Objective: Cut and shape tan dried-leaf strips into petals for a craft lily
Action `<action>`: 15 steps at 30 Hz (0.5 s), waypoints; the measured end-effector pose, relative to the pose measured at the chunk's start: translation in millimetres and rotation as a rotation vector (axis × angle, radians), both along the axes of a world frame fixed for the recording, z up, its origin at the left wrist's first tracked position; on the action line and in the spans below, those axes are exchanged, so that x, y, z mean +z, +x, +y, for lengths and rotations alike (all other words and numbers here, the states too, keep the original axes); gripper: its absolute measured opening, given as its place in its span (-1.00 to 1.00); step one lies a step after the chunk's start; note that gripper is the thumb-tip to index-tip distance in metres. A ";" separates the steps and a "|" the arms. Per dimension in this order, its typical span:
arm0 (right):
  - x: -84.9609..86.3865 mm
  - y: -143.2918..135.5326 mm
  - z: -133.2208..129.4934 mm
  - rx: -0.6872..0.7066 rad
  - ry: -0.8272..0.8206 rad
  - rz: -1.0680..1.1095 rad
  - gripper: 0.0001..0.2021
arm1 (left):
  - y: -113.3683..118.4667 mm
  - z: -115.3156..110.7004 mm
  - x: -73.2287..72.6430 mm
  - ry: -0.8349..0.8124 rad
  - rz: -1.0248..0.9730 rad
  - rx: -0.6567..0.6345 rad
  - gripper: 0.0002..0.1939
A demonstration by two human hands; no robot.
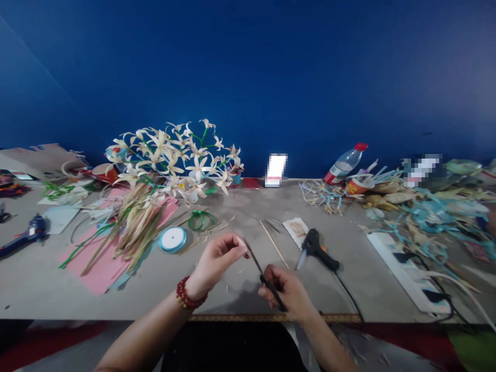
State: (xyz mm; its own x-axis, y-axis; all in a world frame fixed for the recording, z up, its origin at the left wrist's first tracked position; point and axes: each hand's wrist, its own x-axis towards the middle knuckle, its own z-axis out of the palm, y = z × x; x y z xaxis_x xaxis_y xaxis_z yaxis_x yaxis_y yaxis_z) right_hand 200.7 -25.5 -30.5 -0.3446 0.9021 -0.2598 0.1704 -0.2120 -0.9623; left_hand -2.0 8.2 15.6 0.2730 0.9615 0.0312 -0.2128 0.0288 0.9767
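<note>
Right hand grips scissors, dark handles in palm, blades slanting up to left fingertips. Left hand, bead bracelet on wrist, pinches small pale piece at blade tips; piece partly hidden, exact shape unclear. Both hands over near part of grey tabletop.

Just beyond right hand: thin straight wooden stick; farther right, black glue gun, cord running toward near edge. Beyond left hand, to its left: round ribbon spool, white face, blue rim; green coil behind it. Farther left: dry, fibrous, striped husk strips across flat pink sheets. Behind: cream flowers, thin curled pointed petals, green stems. Far right of hands: long white power strip, clear bottle with red cap, tilted.
</note>
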 end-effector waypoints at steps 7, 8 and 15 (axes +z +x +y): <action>-6.7 4.8 3.2 -0.098 0.153 -0.237 -0.64 | -2.0 0.2 -4.3 0.146 0.218 0.040 -0.77; -7.9 6.2 2.5 -0.103 0.177 -0.307 -0.66 | -2.5 0.4 -5.1 0.169 0.252 0.046 -0.77; -8.6 9.3 -1.8 -0.042 0.229 -0.307 -0.66 | -2.5 1.4 -9.3 0.185 0.349 0.061 -0.78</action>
